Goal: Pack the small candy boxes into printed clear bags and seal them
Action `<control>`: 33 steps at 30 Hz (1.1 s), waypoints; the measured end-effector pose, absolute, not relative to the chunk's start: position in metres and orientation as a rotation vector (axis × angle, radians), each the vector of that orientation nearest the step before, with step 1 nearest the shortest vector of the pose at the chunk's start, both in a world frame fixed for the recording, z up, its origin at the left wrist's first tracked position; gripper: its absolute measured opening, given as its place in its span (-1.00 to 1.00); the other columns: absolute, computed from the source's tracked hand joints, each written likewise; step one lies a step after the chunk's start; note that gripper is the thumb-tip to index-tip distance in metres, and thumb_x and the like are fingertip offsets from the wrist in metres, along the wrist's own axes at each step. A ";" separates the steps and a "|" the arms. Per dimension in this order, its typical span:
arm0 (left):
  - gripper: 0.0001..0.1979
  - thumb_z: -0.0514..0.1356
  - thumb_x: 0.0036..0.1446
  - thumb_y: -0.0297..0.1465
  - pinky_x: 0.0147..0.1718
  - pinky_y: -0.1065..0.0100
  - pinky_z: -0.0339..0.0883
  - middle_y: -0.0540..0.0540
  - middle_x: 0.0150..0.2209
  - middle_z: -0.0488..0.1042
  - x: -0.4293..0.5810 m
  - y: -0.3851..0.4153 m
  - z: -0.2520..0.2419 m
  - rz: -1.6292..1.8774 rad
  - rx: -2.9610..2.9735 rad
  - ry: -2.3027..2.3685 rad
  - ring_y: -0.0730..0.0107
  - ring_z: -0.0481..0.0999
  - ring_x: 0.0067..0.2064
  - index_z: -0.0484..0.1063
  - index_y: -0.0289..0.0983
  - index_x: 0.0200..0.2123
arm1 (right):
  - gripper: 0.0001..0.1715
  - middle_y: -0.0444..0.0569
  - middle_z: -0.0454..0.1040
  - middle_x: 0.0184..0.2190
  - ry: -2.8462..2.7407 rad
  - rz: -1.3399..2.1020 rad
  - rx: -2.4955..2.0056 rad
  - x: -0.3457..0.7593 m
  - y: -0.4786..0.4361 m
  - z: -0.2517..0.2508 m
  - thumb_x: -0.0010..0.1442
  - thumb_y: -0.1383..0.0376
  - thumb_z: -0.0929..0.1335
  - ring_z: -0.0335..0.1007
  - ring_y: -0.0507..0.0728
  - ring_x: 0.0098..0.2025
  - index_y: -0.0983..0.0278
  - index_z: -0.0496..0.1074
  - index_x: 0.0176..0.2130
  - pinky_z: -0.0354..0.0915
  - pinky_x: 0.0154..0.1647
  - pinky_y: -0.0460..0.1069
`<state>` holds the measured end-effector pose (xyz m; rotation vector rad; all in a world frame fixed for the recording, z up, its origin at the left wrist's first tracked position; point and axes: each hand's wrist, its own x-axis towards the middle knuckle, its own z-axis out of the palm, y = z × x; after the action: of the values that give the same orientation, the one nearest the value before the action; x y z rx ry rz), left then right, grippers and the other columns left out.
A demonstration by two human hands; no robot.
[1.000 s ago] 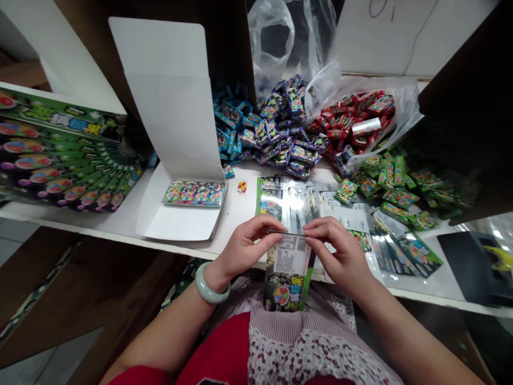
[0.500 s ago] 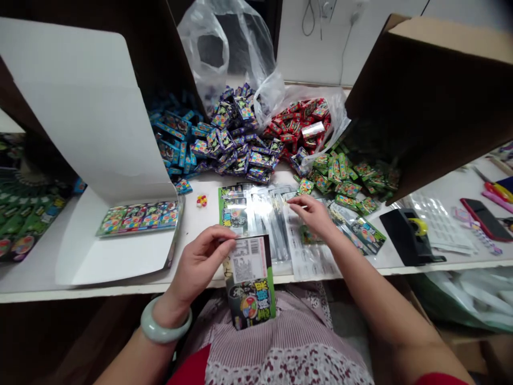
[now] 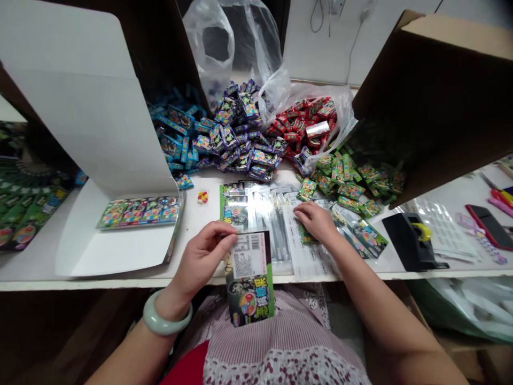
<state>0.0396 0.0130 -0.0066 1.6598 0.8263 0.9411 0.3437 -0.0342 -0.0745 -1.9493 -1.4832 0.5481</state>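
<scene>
My left hand [image 3: 202, 261] pinches the top left corner of a printed plastic pouch [image 3: 249, 278] with a white barcode label, held upright over my lap at the table's front edge. My right hand [image 3: 317, 221] rests palm down on a sheet of clear stickers [image 3: 308, 256], fingers curled near its far edge, just short of the green candy packets [image 3: 348, 182]. A fan of empty printed pouches [image 3: 252, 211] lies between my hands. Whether the right fingers pinch anything is hidden.
Heaps of small candy packets lie at the back: blue [image 3: 180, 136], purple [image 3: 240, 139], red in a clear bag [image 3: 304, 120]. An open white box [image 3: 116, 246] with a row of packets stands left. A black tape dispenser [image 3: 412, 240] and brown carton [image 3: 436, 101] are right.
My right hand let go of the pouch, reached out to the right, then settled down on the sticker sheet. The left hand keeps the pouch. The view swung to the right.
</scene>
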 end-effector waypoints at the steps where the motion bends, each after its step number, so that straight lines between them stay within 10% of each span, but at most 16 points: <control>1: -0.93 0.22 0.15 -0.38 -0.29 0.42 0.38 -0.07 -0.31 0.48 0.041 0.013 -0.007 0.943 1.659 0.818 0.39 0.47 -0.26 0.46 -0.25 -0.31 | -0.80 0.02 0.47 -0.25 -1.442 0.567 -1.938 0.347 -0.035 -0.075 0.19 0.19 0.32 0.40 0.15 -0.19 0.27 0.46 -0.32 0.27 -0.09 0.05; 5: -0.93 0.22 0.14 -0.39 -0.31 0.41 0.38 -0.06 -0.33 0.46 0.044 0.011 -0.007 0.956 1.637 0.780 0.41 0.46 -0.29 0.46 -0.26 -0.31 | -0.59 -0.02 0.43 -0.41 -1.275 0.674 -1.868 0.352 -0.036 -0.060 0.27 0.03 0.18 0.40 0.10 -0.35 0.28 0.33 -0.38 0.34 -0.31 0.01; 15: -0.93 0.21 0.14 -0.38 -0.34 0.39 0.32 -0.05 -0.37 0.43 0.049 0.004 0.000 0.923 1.581 0.736 0.42 0.42 -0.32 0.42 -0.26 -0.33 | -0.89 -0.14 0.44 -0.44 -1.883 1.089 -1.292 0.257 -0.023 0.070 0.18 0.27 0.32 0.33 0.05 -0.37 0.21 0.41 -0.38 0.26 -0.32 -0.04; 33: -0.81 0.33 0.05 -0.35 -0.32 0.38 0.27 0.01 -0.40 0.39 0.051 0.008 -0.008 0.999 1.635 0.688 0.45 0.38 -0.34 0.36 -0.27 -0.38 | -0.91 -0.10 0.41 -0.47 -2.138 1.248 -1.489 0.238 0.003 0.074 0.16 0.32 0.31 0.25 0.03 -0.43 0.28 0.37 -0.38 0.16 -0.41 -0.06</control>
<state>0.0507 0.0082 -0.0076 1.6347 0.6884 0.9990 0.2383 0.0030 0.0740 -1.4885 -2.1385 1.2481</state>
